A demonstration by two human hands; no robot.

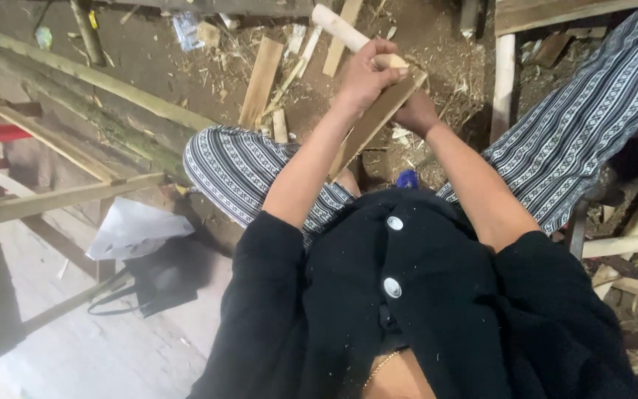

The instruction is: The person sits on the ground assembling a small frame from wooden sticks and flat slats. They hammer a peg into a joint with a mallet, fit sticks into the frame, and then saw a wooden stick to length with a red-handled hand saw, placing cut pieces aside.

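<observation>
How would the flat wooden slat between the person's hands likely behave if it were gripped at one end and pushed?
The wooden slat looks thin and long, so probably light and slightly springy, not floppy. Its flat faces make rolling unlikely. The left hand and right hand both touch it, suggesting it wobbles or slips unless steadied.

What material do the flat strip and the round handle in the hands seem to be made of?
The flat strip looks like split bamboo or wood: tan, matte, with lengthwise grain. The round handle in the left hand looks like pale bare wood, smooth and unpainted. The right hand steadies the strip.
</observation>
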